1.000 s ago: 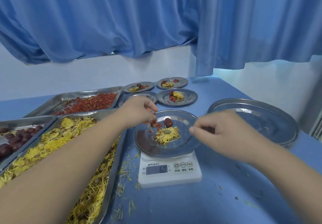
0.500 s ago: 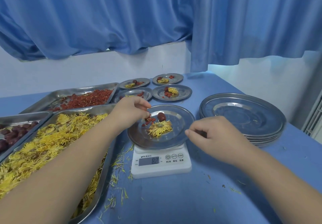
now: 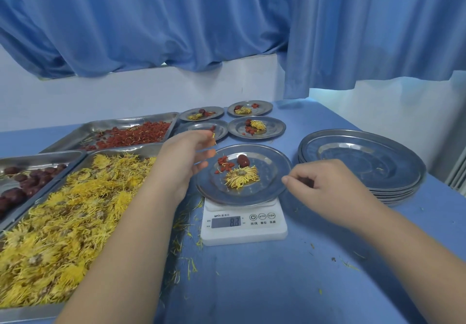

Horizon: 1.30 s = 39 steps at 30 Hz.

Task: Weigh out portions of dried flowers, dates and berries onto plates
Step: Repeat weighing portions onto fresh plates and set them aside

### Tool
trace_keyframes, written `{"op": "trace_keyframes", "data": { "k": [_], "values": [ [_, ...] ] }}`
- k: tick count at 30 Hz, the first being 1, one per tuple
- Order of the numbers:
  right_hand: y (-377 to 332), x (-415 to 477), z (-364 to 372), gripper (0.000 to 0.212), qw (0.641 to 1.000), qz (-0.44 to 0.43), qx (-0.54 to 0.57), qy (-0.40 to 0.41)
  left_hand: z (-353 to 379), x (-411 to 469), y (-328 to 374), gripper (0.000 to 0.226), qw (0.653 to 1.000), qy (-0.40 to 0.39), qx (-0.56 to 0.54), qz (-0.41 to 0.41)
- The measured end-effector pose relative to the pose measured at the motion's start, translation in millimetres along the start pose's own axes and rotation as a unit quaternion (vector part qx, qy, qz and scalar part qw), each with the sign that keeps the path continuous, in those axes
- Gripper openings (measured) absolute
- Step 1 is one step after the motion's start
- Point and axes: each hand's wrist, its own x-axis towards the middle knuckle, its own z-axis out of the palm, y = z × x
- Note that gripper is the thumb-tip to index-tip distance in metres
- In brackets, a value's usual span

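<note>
Lifted clear of the berries [image 3: 224,165] since a moment ago, the left hand [image 3: 181,165] hangs loose and empty beside the plate [image 3: 273,165] so the scale [image 3: 243,233] weighs only flower [image 3: 241,178], date [image 3: 243,160] and berries, while the right hand [image 3: 325,185] waits curled near the rim, contents unclear.

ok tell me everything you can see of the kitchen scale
The kitchen scale is a low white plastic-looking rectangular block, lying flat on the blue table. Its front strip has a grey display with blurred digits, perhaps 8.3, and three round buttons to the right. A round metal plate with a dried chrysanthemum, a red date and goji berries rests on top.
</note>
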Motion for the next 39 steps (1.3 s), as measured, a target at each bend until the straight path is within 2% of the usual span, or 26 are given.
{"op": "trace_keyframes", "data": {
  "k": [6, 11, 14, 18, 20, 25, 32, 39],
  "values": [
    [0, 1, 7, 0.033, 0.994, 0.074, 0.058, 0.048, -7, -12, -7, 0.013, 0.997, 0.001, -0.068, -0.034],
    [3, 4, 16, 0.024, 0.984, 0.162, 0.072, 0.002, -13, -15, -8, 0.009, 0.994, 0.049, -0.091, -0.028],
    [5, 4, 23, 0.024, 0.972, 0.207, 0.114, -0.009, -16, -18, -7, 0.012, 0.991, 0.029, -0.124, -0.04],
    [6, 6, 27, 0.023, 0.946, 0.256, 0.2, 0.011, -14, -19, -6, 0.015, 0.993, 0.065, -0.089, -0.03],
    [5, 7, 28, 0.019, 0.93, 0.274, 0.246, 0.016, -12, -21, -6, 0.018, 0.994, 0.06, -0.087, -0.039],
    [-3, 9, 32, 0.012, 0.909, 0.28, 0.31, 0.011, -11, -24, -3, 0.023, 0.982, 0.002, -0.168, -0.084],
    [-11, 18, 18, 0.02, 0.844, 0.268, 0.462, 0.044, -15, -24, 7, 0.019, 0.973, -0.026, -0.22, -0.063],
    [0, 45, -22, 0.023, 0.801, 0.241, 0.543, 0.074, 14, -12, 23, 0.013, 0.975, -0.045, -0.215, -0.02]
  ]
}}
